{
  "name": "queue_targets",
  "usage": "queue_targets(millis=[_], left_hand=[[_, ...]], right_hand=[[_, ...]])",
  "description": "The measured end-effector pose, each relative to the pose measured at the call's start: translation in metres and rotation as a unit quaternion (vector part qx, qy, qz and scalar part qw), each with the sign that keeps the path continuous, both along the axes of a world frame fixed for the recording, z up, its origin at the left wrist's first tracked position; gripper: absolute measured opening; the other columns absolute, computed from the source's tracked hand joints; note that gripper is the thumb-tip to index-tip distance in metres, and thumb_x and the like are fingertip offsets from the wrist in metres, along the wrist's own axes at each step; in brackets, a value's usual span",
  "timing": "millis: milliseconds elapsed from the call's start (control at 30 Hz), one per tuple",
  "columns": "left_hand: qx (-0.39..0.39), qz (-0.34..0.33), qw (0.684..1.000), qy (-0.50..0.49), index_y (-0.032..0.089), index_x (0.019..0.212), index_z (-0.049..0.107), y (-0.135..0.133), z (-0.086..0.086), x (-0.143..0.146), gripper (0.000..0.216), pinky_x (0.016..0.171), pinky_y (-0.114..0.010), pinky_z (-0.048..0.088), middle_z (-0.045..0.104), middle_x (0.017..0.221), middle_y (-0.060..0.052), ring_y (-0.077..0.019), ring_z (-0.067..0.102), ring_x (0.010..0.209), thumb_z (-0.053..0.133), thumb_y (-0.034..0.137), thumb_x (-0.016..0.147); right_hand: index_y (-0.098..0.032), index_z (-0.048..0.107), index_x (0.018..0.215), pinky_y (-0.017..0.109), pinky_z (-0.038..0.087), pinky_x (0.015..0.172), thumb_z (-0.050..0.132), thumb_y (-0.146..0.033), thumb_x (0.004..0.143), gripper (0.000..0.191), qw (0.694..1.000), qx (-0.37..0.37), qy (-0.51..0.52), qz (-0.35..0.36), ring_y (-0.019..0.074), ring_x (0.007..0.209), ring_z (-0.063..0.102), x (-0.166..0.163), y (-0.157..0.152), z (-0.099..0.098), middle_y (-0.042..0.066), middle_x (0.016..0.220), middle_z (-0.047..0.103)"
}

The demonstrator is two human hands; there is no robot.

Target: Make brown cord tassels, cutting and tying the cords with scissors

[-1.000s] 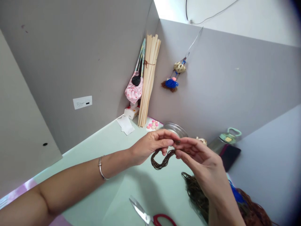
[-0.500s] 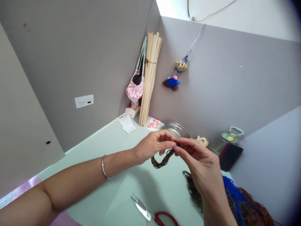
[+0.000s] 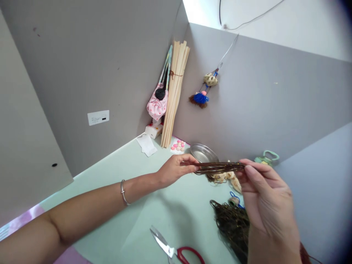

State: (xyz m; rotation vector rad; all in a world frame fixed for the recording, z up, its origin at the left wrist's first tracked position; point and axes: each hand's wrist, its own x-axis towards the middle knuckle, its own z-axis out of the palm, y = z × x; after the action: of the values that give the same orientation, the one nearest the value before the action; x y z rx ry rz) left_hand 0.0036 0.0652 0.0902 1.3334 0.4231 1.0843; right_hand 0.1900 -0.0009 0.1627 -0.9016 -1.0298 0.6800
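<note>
A bundle of dark brown cord [image 3: 217, 168] stretches nearly level between my two hands above the table. My left hand [image 3: 177, 169] pinches its left end between thumb and fingers. At the other end, my right hand [image 3: 268, 194] grips the strands between thumb and forefinger. Below the right hand lies a heap of dark olive-brown thread [image 3: 232, 223], partly hidden by the wrist. Scissors with red handles [image 3: 172, 252] lie on the table, blades pointing up and left.
A steel bowl [image 3: 200, 151] stands at the back, beside pink and cream beads [image 3: 178, 146]. Pale strips [image 3: 235, 183] and a blue-looped spool-like piece [image 3: 233, 200] lie beyond my right hand. Wooden strips [image 3: 176, 91] lean in the corner; a tasselled ornament [image 3: 200, 98] hangs on the partition.
My right hand has moved right, away from my left, drawing the looped cord bundle out straight. The left hand stays nearly in place. The pale strips and blue-looped piece now show more.
</note>
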Motion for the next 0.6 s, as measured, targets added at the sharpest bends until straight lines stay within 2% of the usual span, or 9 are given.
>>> queue_targets(millis=[133,267,333,600], left_hand=[[-0.001,0.015,1.000,-0.004,0.015,0.087,0.063,0.000,0.003,-0.001,0.017,0.088,-0.032,0.047,0.063,0.088,-0.002,-0.0146,0.062,0.086,0.071,0.029,0.080],[-0.042,-0.052,0.995,-0.069,0.015,0.088,0.056,0.004,0.005,-0.003,0.025,0.079,-0.038,0.055,0.065,0.081,-0.003,-0.0159,0.067,0.075,0.070,0.035,0.082],[-0.043,-0.065,0.994,-0.071,0.015,0.091,0.056,0.007,0.006,-0.006,0.027,0.073,-0.037,0.056,0.065,0.076,-0.001,-0.0154,0.067,0.067,0.071,0.035,0.081],[0.001,-0.016,0.999,-0.050,0.013,0.094,0.061,0.019,0.018,-0.027,0.026,0.070,-0.030,0.052,0.064,0.073,0.000,-0.0120,0.065,0.064,0.070,0.035,0.083]], right_hand=[[-0.020,0.075,0.072,0.020,0.057,0.066,0.084,-0.017,0.066,0.012,1.000,0.016,0.012,-0.006,0.0108,0.070,0.065,0.001,0.001,0.000,0.001,0.084,0.074],[-0.019,0.076,0.075,0.018,0.056,0.063,0.084,-0.015,0.065,0.014,0.998,0.057,0.014,-0.036,0.0098,0.067,0.065,0.007,0.002,0.002,0.000,0.078,0.074],[-0.019,0.077,0.078,0.018,0.056,0.062,0.084,-0.014,0.064,0.017,0.996,0.069,0.017,-0.054,0.0102,0.068,0.066,0.011,0.003,0.002,0.000,0.075,0.074],[-0.015,0.078,0.076,0.017,0.057,0.060,0.088,-0.018,0.061,0.018,0.997,0.055,-0.001,-0.061,0.0087,0.058,0.066,0.018,0.014,-0.006,0.000,0.070,0.074]])
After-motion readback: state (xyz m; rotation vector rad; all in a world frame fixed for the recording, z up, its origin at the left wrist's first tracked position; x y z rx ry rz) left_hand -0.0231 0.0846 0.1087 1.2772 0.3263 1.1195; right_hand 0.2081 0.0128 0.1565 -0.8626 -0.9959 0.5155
